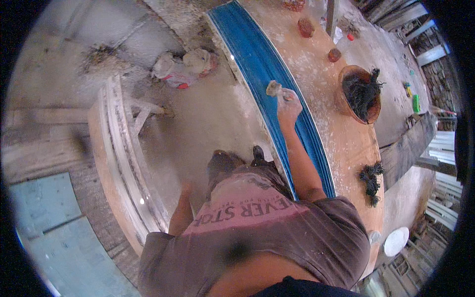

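Note:
My right hand (289, 106) is closed around a small brush (273, 88) with a tan, rounded head. It is held over a long blue mould (262, 64) with lengthwise ridges and pale edges. The mould lies along the left side of a plaster-spotted tabletop (316, 84); I cannot tell whether the brush touches it. My left hand (186, 188) hangs low beside my body, and its fingers are too blurred to make out. White powder marks the right hand.
To the right, a brown bowl (345, 101) holds black fibres, and another black fibre clump (371, 180) lies nearer. Reddish-brown lumps (306, 27) sit farther along the tabletop. At left, long white mouldings (116, 133) rest on a stand. Sacks (170, 69) lie on the floor.

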The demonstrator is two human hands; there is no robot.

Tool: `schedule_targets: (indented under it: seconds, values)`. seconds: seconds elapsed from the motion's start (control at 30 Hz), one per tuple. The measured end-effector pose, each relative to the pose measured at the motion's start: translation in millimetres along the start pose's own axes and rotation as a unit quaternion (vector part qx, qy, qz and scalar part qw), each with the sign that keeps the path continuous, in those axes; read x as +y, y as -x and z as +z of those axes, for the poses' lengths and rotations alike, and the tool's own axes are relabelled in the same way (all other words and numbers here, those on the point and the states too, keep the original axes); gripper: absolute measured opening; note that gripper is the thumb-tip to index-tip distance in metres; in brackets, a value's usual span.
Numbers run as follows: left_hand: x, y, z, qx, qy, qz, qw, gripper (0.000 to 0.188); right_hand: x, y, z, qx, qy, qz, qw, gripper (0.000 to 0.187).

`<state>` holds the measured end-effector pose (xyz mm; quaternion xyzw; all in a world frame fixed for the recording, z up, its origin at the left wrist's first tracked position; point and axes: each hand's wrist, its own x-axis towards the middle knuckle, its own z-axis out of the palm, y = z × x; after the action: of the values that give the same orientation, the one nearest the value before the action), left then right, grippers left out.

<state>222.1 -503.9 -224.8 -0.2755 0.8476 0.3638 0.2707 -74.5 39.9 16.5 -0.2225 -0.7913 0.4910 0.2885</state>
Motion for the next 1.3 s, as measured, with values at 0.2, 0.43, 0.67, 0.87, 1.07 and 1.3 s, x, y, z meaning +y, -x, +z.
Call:
schedule_targets:
  seconds: [0.2,0.43,0.67,0.87,1.07,1.3]
  values:
    - [37.2,-106.1,-32.4,-0.11,-0.025,0.012,0.994,0.055,-20.7,-82.1,122.2,-0.007,0.071,-0.081,0.994,0.021]
    - [145.1,-322.6,-136.1,-0.123,-0.067,0.139,0.98,0.046,-59.3,-162.0,332.2,-0.016,0.072,-0.097,0.993,0.018]
    - [292.4,-526.3,-242.9,-0.01,-0.293,0.279,0.914,0.037,-107.8,-268.2,470.4,-0.094,-0.115,-0.035,0.988,0.022]
    - [360.7,-566.9,-256.4,-0.016,0.132,0.249,0.959,0.027,-101.9,-166.3,321.6,-0.073,0.041,-0.05,0.995,0.03]
    - [312.8,-519.3,-252.6,-0.131,-0.108,0.243,0.955,0.04,-83.8,-39.5,215.3,0.045,0.186,0.164,0.968,0.011]
    - [305.9,-523.9,-270.4,-0.209,-0.188,0.498,0.82,0.049,-95.4,-167.5,380.7,-0.032,0.153,0.064,0.986,0.027]
